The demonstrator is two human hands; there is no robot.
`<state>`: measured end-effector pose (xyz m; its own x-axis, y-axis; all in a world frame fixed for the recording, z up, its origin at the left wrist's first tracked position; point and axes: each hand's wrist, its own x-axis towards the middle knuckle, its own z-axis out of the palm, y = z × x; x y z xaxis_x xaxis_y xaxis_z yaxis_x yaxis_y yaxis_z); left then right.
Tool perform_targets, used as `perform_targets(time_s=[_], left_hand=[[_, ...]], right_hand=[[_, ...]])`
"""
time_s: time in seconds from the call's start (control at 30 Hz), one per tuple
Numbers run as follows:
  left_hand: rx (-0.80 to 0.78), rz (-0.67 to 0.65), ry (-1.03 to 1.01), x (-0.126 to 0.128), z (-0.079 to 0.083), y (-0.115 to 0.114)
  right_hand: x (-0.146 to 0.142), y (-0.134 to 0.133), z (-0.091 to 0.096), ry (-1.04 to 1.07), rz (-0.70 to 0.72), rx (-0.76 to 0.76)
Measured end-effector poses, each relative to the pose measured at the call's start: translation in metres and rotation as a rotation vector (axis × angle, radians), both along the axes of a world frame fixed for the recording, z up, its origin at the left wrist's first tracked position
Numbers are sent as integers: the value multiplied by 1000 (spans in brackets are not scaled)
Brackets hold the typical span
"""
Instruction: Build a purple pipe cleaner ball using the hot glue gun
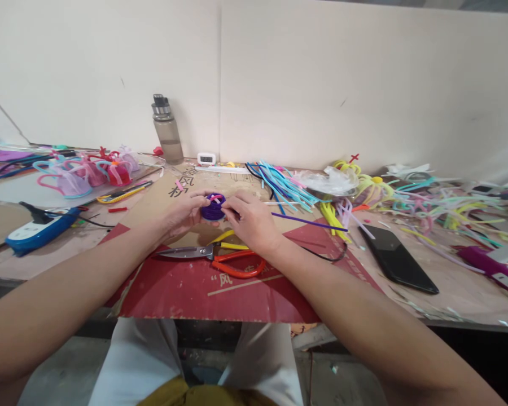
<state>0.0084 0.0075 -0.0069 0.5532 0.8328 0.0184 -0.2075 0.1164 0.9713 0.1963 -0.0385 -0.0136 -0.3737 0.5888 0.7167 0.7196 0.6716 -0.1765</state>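
Observation:
Between my hands is a small round purple coil [213, 209], wound from thin soft strip, with a bit of pink showing at its top. My left hand [191, 211] grips it from the left side. On the right, my right hand [250, 219] pinches at the coil's edge, and a long purple strip [309, 221] runs out to the right from behind it. Exactly what sits between those fingertips is hidden. Just below both hands, scissors [237, 264] with red and yellow handles lie on a red and brown cardboard sheet [220, 301].
Behind lie blue strips [285, 186]; a phone [398, 259] and tangled pastel strips [444, 208] are at right. A bottle [168, 135] stands by the wall. At left are small pink and red figures [95, 172], a box cutter [125, 192] and a blue power strip [42, 231].

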Motion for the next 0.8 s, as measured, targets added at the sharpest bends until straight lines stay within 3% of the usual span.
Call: perform_targets(time_s=[0.27,0.8], left_hand=[[61,14,-16,-1,-4,2],[19,8,-37,-2,-5,2]], right_hand=[[0,1,-1,3,1,32],[-1,0,-3,-12,-16,24]])
